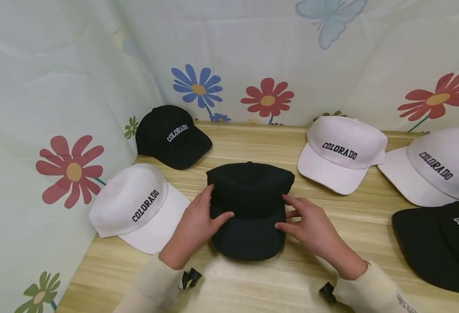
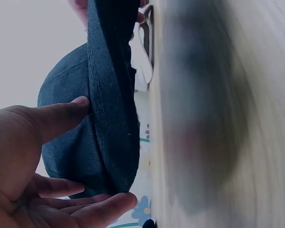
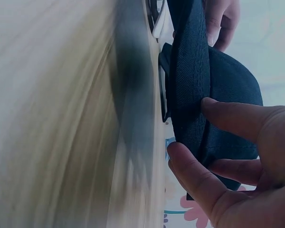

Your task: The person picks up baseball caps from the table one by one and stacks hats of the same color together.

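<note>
Between both hands, a plain-looking black baseball cap (image 1: 249,191) has its brim toward me and its button at the far top. My left hand (image 1: 195,224) grips the cap's left side, thumb by the seam of crown and brim. On the opposite side my right hand (image 1: 311,224) pinches it with thumb and fingers. Both wrist views show the cap's brim (image 2: 115,123) edge-on, close over the tabletop, with each thumb (image 3: 232,114) pressed on the crown. No lettering shows on this cap. Just left of my left hand lies a white COLORADO cap (image 1: 135,204).
Another black COLORADO cap (image 1: 170,134) sits at the back left corner. To the right are two white caps, one nearer (image 1: 343,148) and one at the edge (image 1: 444,165), plus a black cap (image 1: 437,248). A flower-printed cloth (image 1: 233,52) walls the wooden table (image 1: 252,287) behind and left.
</note>
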Demonstrator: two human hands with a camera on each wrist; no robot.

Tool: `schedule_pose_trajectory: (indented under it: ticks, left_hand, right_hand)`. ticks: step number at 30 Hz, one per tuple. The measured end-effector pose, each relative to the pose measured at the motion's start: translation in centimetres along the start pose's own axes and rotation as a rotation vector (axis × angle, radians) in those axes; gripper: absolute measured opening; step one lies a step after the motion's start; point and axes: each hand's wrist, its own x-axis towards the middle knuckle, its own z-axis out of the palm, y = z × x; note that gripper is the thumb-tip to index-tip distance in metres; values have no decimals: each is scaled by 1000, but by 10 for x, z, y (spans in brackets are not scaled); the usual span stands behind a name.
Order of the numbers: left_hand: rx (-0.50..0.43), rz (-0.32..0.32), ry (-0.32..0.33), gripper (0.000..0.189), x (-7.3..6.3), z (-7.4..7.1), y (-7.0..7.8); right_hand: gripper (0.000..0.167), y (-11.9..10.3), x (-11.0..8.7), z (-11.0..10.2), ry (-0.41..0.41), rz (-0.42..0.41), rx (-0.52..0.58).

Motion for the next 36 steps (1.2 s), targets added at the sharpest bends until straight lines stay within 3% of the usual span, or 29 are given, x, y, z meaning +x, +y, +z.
schedule_pose_trajectory:
  ticks: [5, 13, 36]
  left_hand:
    - [1, 16, 19, 86, -3, 2, 0]
    - [-1, -11, -11, 86, -4, 6, -5]
    - [41, 3, -42, 85, -2, 19, -14]
  right_hand:
    - [70, -1, -3, 1, 12, -2, 2]
    - [71, -1, -2, 6, -13, 12, -22]
    - [69, 5, 1, 14, -16, -9, -102]
